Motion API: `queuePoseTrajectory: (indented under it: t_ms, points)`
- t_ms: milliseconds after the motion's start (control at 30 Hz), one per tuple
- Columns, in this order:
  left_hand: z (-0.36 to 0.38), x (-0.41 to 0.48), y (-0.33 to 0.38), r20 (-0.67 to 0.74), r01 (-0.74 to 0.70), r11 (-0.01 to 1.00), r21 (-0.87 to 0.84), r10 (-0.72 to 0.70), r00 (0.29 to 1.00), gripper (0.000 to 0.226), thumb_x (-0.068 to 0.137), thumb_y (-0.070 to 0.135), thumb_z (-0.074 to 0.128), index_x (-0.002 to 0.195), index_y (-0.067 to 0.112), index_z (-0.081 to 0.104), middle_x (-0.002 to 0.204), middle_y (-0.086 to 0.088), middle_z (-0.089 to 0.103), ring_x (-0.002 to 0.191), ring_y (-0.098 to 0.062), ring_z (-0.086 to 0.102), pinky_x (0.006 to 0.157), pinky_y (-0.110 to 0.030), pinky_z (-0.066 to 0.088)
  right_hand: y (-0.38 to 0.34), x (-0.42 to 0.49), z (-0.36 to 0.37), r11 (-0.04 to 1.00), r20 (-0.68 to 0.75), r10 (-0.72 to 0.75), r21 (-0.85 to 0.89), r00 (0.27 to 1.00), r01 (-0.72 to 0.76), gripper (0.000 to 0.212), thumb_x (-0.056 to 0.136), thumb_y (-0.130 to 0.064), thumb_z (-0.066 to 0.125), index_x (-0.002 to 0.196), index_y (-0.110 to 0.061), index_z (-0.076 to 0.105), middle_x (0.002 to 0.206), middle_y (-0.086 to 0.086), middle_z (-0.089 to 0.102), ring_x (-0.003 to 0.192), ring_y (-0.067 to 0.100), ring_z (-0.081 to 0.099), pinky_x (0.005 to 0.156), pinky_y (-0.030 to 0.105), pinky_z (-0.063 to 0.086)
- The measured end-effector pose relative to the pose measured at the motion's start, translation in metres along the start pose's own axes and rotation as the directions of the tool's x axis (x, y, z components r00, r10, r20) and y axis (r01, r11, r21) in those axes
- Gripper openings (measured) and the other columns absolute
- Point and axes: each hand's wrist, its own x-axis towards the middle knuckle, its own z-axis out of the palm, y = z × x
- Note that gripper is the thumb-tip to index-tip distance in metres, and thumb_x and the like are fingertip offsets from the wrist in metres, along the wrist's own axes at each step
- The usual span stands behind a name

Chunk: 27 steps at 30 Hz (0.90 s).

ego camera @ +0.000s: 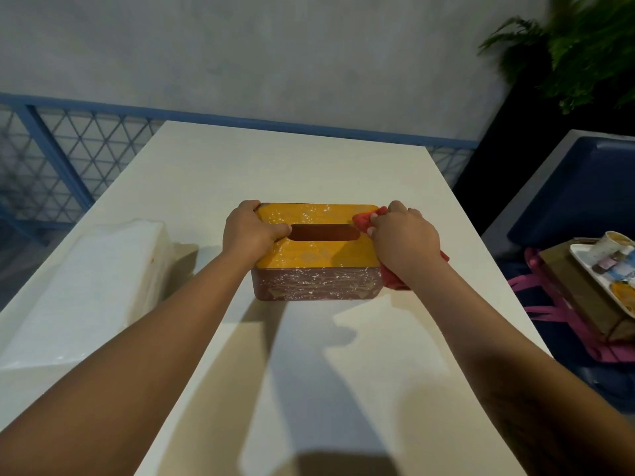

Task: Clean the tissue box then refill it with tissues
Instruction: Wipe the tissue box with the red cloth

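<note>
Bare forearms stretched over the white table (309,159) — left hand (251,231) clamped on the left end of the tissue box (319,259), thumb at the slot; right hand (405,245) bunched round a red cloth (364,219) at the right end. Box mid-table, speckled white. Likely rigid, light, prone to sliding — best braced by the ends. Wrapped tissue pack (89,290) to the left.
</note>
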Motion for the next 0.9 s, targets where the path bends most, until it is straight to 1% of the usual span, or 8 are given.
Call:
queuePoseTrajectory:
  t_ms: [100,200,400,500,600,667,767,900]
  points:
    - [-0.001,0.000,0.000,-0.002,0.002,1.000,0.000,-0.002,1.000,0.071,0.073,0.025,0.077,0.133,0.008,0.044,0.129,-0.009,0.053,0.114,-0.026,0.052,0.082,-0.028,0.037,-0.009,0.023,0.001,1.000,-0.007,0.021,-0.008,1.000,-0.021,0.032,0.098,-0.027,0.044,0.125,-0.017,0.055,0.119,0.006,0.049,0.109,0.025,0.050,0.069,0.032,0.040]
    - [0.000,0.000,0.001,-0.004,0.001,1.000,0.001,-0.001,1.000,0.071,0.073,0.025,0.077,0.134,0.009,0.044,0.129,-0.009,0.053,0.114,-0.026,0.052,0.081,-0.028,0.038,-0.017,0.031,0.003,1.000,-0.015,-0.019,0.002,1.000,0.019,0.033,0.097,-0.026,0.048,0.128,-0.017,0.055,0.124,0.006,0.050,0.113,0.025,0.049,0.078,0.035,0.049]
    - [0.001,-0.002,0.001,-0.012,-0.009,1.000,-0.014,0.009,1.000,0.066,0.073,0.022,0.077,0.130,0.007,0.047,0.125,-0.009,0.055,0.109,-0.025,0.054,0.080,-0.027,0.038,-0.007,0.000,0.006,0.987,-0.043,-0.158,0.025,0.986,0.159,0.032,0.100,-0.031,0.037,0.127,-0.025,0.054,0.121,0.004,0.049,0.114,0.025,0.046,0.077,0.034,0.045]
    - [0.001,-0.001,0.001,-0.009,-0.007,1.000,-0.011,0.007,1.000,0.067,0.072,0.023,0.077,0.130,0.007,0.047,0.125,-0.009,0.055,0.109,-0.024,0.053,0.079,-0.026,0.038,-0.001,-0.005,0.005,0.996,-0.035,-0.079,0.033,0.996,0.080,0.033,0.101,-0.032,0.036,0.128,-0.026,0.054,0.119,0.004,0.049,0.113,0.026,0.047,0.077,0.035,0.045]
    - [0.000,0.000,0.000,-0.002,-0.004,1.000,-0.002,0.004,1.000,0.071,0.072,0.024,0.077,0.133,0.008,0.044,0.129,-0.009,0.053,0.113,-0.026,0.052,0.082,-0.027,0.038,-0.004,0.012,0.002,0.998,-0.019,0.057,0.020,0.998,-0.057,0.033,0.100,-0.028,0.040,0.126,-0.018,0.056,0.117,0.005,0.050,0.111,0.026,0.049,0.070,0.033,0.039]
    - [0.000,0.000,0.000,-0.002,-0.004,1.000,0.006,0.004,1.000,0.072,0.073,0.025,0.077,0.134,0.008,0.043,0.129,-0.010,0.053,0.115,-0.026,0.052,0.082,-0.028,0.038,-0.012,0.022,-0.001,0.996,-0.015,0.088,0.019,0.996,-0.087,0.031,0.098,-0.025,0.044,0.124,-0.013,0.056,0.119,0.007,0.050,0.111,0.027,0.050,0.072,0.034,0.042]
    - [0.000,0.000,0.000,0.001,-0.006,1.000,0.015,0.006,1.000,0.073,0.073,0.025,0.077,0.135,0.008,0.042,0.131,-0.010,0.052,0.116,-0.027,0.051,0.087,-0.031,0.041,-0.030,0.030,-0.003,0.999,-0.021,0.029,0.035,0.999,-0.029,0.030,0.095,-0.022,0.050,0.123,-0.011,0.057,0.122,0.009,0.050,0.115,0.028,0.049,0.080,0.035,0.048]
    - [0.000,0.001,-0.001,0.003,0.003,1.000,0.022,-0.003,1.000,0.076,0.072,0.026,0.077,0.137,0.008,0.040,0.133,-0.010,0.050,0.118,-0.028,0.050,0.093,-0.035,0.042,-0.043,0.029,0.003,0.994,-0.053,-0.094,0.054,0.994,0.097,0.029,0.096,-0.020,0.047,0.122,-0.013,0.059,0.121,0.007,0.051,0.115,0.026,0.047,0.080,0.035,0.049]
